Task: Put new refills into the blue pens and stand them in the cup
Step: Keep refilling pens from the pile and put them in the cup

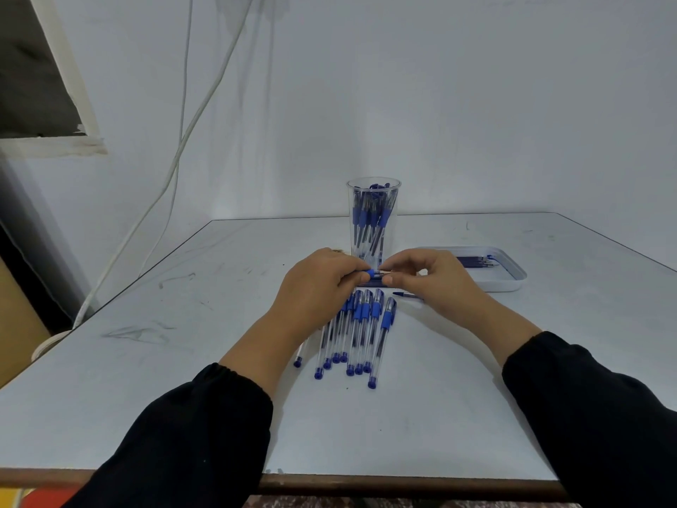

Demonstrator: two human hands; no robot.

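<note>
**A:** Where is the pen being worked on, and what holds it?

**B:** Both hands meet just in front of the clear cup (373,214), a little above the worktop (183,397). The left hand (318,284) curls its fingers round the blue-gripped pen (373,274). The right hand (428,275) pinches the metal tip end between thumb and fingers.

**A:** Which way does the pen point?

**B:** Its long axis runs left to right, about level. The tip faces right, toward the white tray (513,284) that holds the spare refills (476,261). The rest of the barrel is hidden in the left hand.

**A:** What could go wrong here?

**B:** I judge the small tip piece could slip from the pinch and roll away. A loose part (406,295) already lies on the worktop just beside the right wrist. The hands also sit very near the cup, which is full of standing pens, so a jerk forward could knock it over. Below the hands a row of pens (361,331) lies with caps pointing toward the person; a dropped wrist could scatter them.
</note>
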